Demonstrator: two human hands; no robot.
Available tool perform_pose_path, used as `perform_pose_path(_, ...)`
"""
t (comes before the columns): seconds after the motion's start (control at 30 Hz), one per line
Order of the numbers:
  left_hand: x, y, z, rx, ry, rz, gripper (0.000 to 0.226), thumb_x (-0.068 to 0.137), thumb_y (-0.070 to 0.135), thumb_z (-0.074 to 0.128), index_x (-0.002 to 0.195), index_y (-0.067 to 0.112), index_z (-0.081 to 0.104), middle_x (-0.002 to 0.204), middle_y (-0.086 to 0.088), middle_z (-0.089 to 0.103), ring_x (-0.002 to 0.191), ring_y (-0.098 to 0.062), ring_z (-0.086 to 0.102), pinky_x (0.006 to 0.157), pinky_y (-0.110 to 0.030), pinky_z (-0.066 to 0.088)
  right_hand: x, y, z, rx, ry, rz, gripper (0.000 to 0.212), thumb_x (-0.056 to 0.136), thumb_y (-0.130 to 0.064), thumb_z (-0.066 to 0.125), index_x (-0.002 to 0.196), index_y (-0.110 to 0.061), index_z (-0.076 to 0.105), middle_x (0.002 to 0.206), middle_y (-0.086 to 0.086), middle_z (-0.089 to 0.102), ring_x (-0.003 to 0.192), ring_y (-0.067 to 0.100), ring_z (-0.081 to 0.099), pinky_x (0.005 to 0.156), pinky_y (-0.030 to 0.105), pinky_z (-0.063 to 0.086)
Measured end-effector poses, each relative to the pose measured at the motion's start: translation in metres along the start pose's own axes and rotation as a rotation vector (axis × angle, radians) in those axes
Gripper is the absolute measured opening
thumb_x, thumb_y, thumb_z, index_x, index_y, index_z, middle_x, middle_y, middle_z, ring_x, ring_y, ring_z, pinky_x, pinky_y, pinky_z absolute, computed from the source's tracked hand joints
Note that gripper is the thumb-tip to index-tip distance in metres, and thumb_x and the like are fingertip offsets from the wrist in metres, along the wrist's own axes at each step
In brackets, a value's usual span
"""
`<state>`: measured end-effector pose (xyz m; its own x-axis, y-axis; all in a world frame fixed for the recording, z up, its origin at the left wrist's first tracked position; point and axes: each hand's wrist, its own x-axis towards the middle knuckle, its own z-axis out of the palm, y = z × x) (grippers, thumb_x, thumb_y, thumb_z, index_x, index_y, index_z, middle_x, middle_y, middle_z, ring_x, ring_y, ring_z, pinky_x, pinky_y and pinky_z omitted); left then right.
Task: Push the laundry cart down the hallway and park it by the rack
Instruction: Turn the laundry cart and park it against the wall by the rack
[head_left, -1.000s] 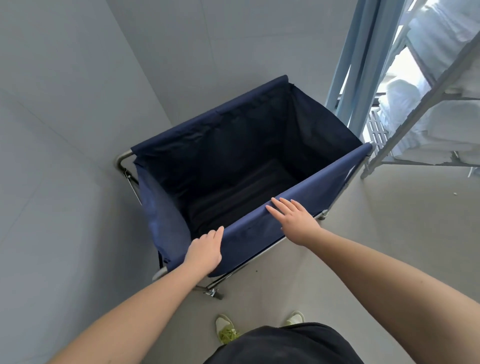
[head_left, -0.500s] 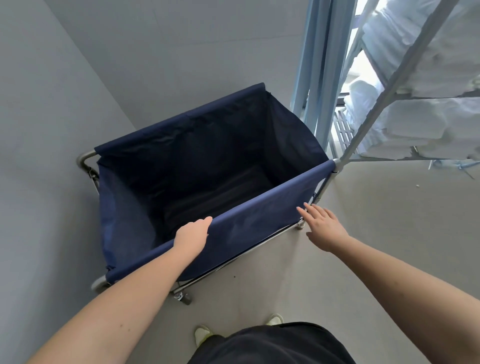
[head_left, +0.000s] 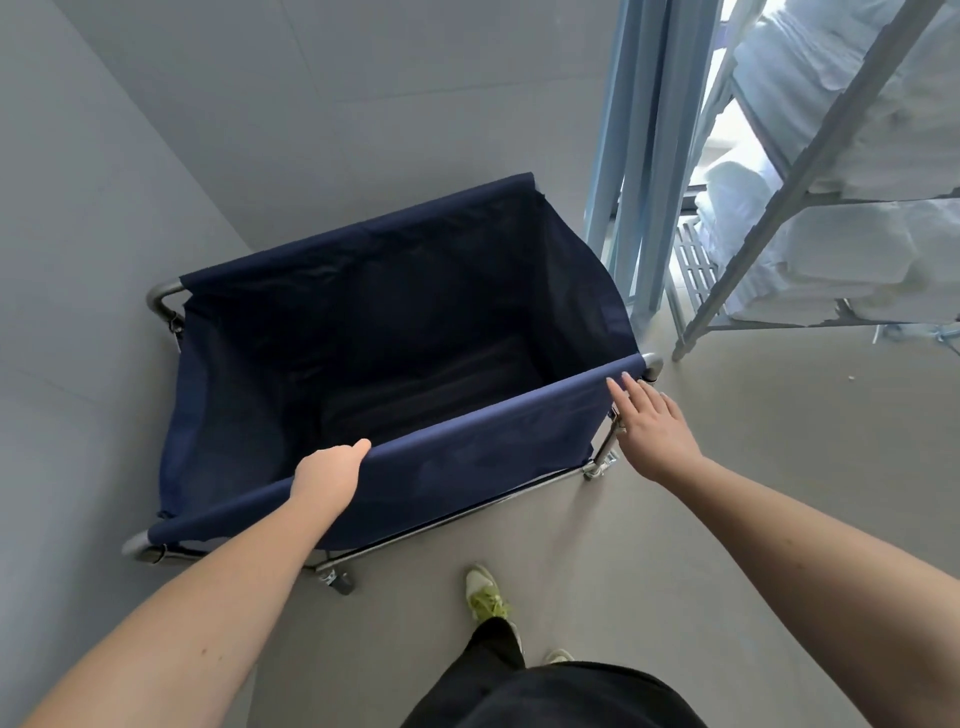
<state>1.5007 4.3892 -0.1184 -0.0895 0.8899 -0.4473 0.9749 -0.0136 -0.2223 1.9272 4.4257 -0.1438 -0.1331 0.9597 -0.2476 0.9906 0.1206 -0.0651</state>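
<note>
The laundry cart (head_left: 478, 457) is a dark blue fabric bin on a metal frame with small wheels, standing in a corner against the grey wall. Its inside looks empty. My left hand (head_left: 330, 475) is curled over the near top rail, left of the rail's middle. My right hand (head_left: 652, 428) is flat with fingers apart at the cart's near right corner, fingertips at the rail end. The grey metal rack (head_left: 779, 208) stands just right of the cart, its shelves stacked with white folded linen.
Grey walls (head_left: 78, 260) close in on the left and behind the cart. Pale blue vertical posts (head_left: 639, 156) rise between cart and rack. My feet in light shoes (head_left: 485, 597) stand on the grey floor behind the cart. Open floor lies to the right.
My right hand slid off the rail's middle to the cart's near right corner. The cart has drawn closer to the left wall and the rack. My left hand stayed on the rail.
</note>
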Motion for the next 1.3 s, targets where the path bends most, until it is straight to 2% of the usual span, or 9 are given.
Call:
perform_pose_path(0.2, 0.026, -0.042, -0.009, 0.043, 0.007, 0.047, 0.025, 0.093, 0.013, 0.049, 0.114, 0.024, 0.041, 0.083, 0.006, 0.05, 0.076, -0.022, 0.054, 0.068, -0.034, 0.047, 0.045, -0.012, -0.005, -0.151, -0.004, -0.075, 0.06, 0.104, -0.032, 0.027, 0.154, -0.021, -0.003, 0.163, 0.006, 0.003, 0.15, 0.026, 0.002, 0.12, 0.041, 0.005)
perform_pose_path(0.33, 0.051, -0.066, -0.013, 0.039, -0.007, 0.033, 0.039, 0.086, 0.009, 0.051, 0.119, 0.027, 0.039, 0.087, 0.006, 0.051, 0.078, -0.021, 0.055, 0.07, -0.034, 0.049, 0.082, -0.017, -0.016, -0.233, -0.034, -0.125, 0.054, 0.104, -0.033, 0.027, 0.154, -0.021, 0.011, 0.16, 0.007, 0.023, 0.148, 0.026, 0.018, 0.119, 0.04, 0.013)
perform_pose_path(0.43, 0.07, -0.08, -0.018, 0.089, -0.018, 0.028, 0.043, 0.087, 0.005, 0.052, 0.122, 0.023, 0.036, 0.101, 0.002, 0.057, 0.085, -0.022, 0.058, 0.069, -0.033, 0.046, 0.103, -0.025, -0.023, -0.172, -0.1, -0.156, 0.049, 0.101, -0.028, 0.038, 0.148, -0.022, 0.027, 0.136, 0.011, 0.05, 0.124, 0.03, 0.05, 0.099, 0.033, 0.039)
perform_pose_path(0.5, 0.084, -0.084, -0.018, 0.171, -0.016, 0.032, 0.042, 0.087, 0.005, 0.054, 0.123, 0.019, 0.036, 0.109, 0.0, 0.057, 0.093, -0.022, 0.059, 0.07, -0.032, 0.043, 0.107, -0.034, -0.025, -0.15, -0.095, -0.165, 0.045, 0.098, -0.024, 0.044, 0.142, -0.024, 0.035, 0.116, 0.009, 0.057, 0.105, 0.031, 0.059, 0.079, 0.031, 0.041)
perform_pose_path(0.63, 0.115, -0.075, -0.023, 0.229, 0.031, 0.075, 0.031, 0.089, 0.014, 0.056, 0.117, 0.017, 0.042, 0.108, -0.001, 0.06, 0.093, -0.022, 0.06, 0.075, -0.035, 0.05, 0.119, -0.052, -0.024, -0.12, -0.065, -0.135, 0.038, 0.095, -0.022, 0.05, 0.131, -0.026, 0.042, 0.101, 0.006, 0.057, 0.092, 0.029, 0.061, 0.067, 0.031, 0.039)
perform_pose_path(0.8, 0.139, -0.016, -0.052, 0.161, 0.114, 0.334, 0.041, 0.096, 0.043, 0.048, 0.124, 0.013, 0.042, 0.117, -0.007, 0.058, 0.102, -0.028, 0.06, 0.072, -0.038, 0.045, 0.133, -0.064, -0.025, -0.071, -0.048, -0.146, 0.032, 0.095, -0.024, 0.054, 0.126, -0.024, 0.049, 0.095, 0.007, 0.059, 0.09, 0.03, 0.061, 0.063, 0.033, 0.036)
perform_pose_path(0.97, 0.15, 0.032, -0.068, 0.141, 0.171, 0.414, 0.041, 0.102, 0.045, 0.036, 0.123, 0.011, 0.041, 0.112, -0.009, 0.057, 0.094, -0.029, 0.059, 0.067, -0.038, 0.041, 0.147, -0.069, -0.026, -0.067, -0.052, -0.186, 0.025, 0.088, -0.026, 0.065, 0.112, -0.02, 0.059, 0.083, 0.005, 0.063, 0.084, 0.029, 0.063, 0.067, 0.038, 0.05)
perform_pose_path(1.1, 0.158, 0.042, -0.077, 0.15, 0.162, 0.408, 0.033, 0.104, 0.039, 0.032, 0.119, 0.011, 0.04, 0.108, -0.009, 0.056, 0.089, -0.028, 0.058, 0.064, -0.036, 0.036, 0.158, -0.066, -0.029, -0.039, -0.033, -0.233, 0.027, 0.097, -0.031, 0.048, 0.122, -0.021, 0.05, 0.099, 0.006, 0.063, 0.1, 0.03, 0.06, 0.078, 0.036, 0.045)
perform_pose_path(1.3, 0.168, 0.054, -0.088, 0.149, 0.112, 0.32, 0.029, 0.103, 0.038, 0.037, 0.12, 0.014, 0.04, 0.107, -0.006, 0.057, 0.09, -0.026, 0.06, 0.065, -0.035, 0.038, 0.174, -0.051, -0.035, -0.056, -0.029, -0.3, 0.031, 0.097, -0.032, 0.047, 0.126, -0.022, 0.046, 0.1, 0.006, 0.063, 0.096, 0.03, 0.06, 0.074, 0.036, 0.044)
